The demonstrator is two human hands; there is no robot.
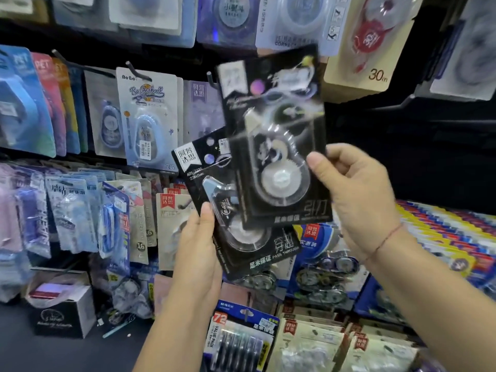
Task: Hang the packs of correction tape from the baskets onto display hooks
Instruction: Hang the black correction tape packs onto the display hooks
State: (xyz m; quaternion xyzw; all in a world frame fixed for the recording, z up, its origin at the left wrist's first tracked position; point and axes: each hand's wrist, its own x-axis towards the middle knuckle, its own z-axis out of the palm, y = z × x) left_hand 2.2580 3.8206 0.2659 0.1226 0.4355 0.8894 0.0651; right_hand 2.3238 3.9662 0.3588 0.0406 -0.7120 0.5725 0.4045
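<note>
Before crowded hook racks (150, 76), each hand, left (200, 245) and right (357, 194), pinches a black pack (279, 140).

Dim, bluish light, dark gaps between shelves, glare on blister plastic, motion blur and wide-angle bending toward edges

I am seeing my right hand (357, 200) holding one correction tape pack (273, 135) up before a display hook (212, 77), overlapping in front of the second pack (241, 210) sitting lower left in my left hand (198, 242). Hanging packs (149, 116) are filling the wall behind, and a cardboard box (64, 307) is sitting on the floor at lower left.
</note>
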